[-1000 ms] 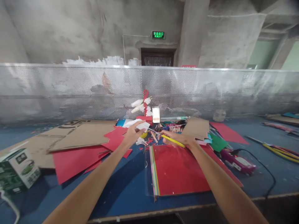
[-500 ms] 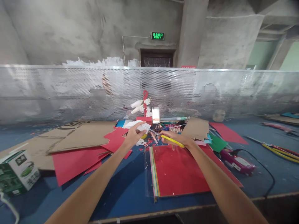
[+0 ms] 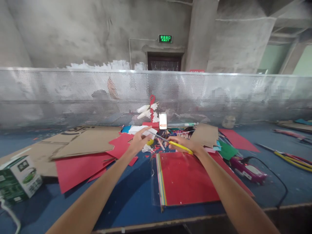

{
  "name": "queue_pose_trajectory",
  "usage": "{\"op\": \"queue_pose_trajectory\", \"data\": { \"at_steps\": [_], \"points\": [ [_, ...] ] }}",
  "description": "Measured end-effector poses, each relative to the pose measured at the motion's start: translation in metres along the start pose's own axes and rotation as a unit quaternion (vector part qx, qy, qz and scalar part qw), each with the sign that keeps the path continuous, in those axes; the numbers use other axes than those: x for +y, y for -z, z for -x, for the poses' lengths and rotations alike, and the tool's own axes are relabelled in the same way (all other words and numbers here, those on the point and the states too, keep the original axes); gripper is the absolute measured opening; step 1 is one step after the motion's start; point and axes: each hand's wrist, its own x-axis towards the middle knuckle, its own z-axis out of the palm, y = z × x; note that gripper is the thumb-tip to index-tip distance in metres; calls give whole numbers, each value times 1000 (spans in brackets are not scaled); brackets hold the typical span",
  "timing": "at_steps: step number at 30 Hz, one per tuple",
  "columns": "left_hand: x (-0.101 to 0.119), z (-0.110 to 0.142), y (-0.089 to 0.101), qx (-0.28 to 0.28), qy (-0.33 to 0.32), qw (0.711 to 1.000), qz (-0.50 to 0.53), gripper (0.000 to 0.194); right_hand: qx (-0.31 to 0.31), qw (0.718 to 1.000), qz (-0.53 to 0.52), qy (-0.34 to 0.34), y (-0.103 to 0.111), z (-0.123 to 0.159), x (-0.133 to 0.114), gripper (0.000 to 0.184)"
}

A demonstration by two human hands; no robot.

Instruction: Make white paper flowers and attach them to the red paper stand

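Observation:
Between the fingers of my left hand (image 3: 140, 140) is a piece of white paper (image 3: 153, 133), raised over the middle of the table. My right hand (image 3: 180, 143) is closed around the yellow handles of a pair of scissors (image 3: 181, 147). The blades point left and meet the right edge of the paper; how far they are parted is too small to tell. Just behind the paper stands a red hook-shaped form (image 3: 152, 105) on a red base, with white flower-like pieces (image 3: 143, 112) on it. Below my right hand lies a clear-wrapped stack of coloured sheets (image 3: 187, 178), red on top.
Cardboard (image 3: 87, 141) and torn red paper (image 3: 78, 169) cover the left side, near a green-and-white box (image 3: 28, 178). On the right are a purple corded device (image 3: 248, 169), green paper (image 3: 226, 149) and other yellow-handled scissors (image 3: 290, 157). A perforated metal screen (image 3: 122, 87) borders the back.
The scissor blades show a little more clearly against the paper edge. Both hands keep nearly the same place, and the whole view has shifted very slightly.

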Motion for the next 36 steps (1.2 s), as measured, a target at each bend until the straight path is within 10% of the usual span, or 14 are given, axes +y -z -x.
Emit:
{"op": "queue_pose_trajectory", "data": {
  "at_steps": [36],
  "points": [
    [-1, -2, 9, -69, -2, 997, -22, 50, 16, 996, 84, 39, -1, 0, -8, 40]
  ]
}}
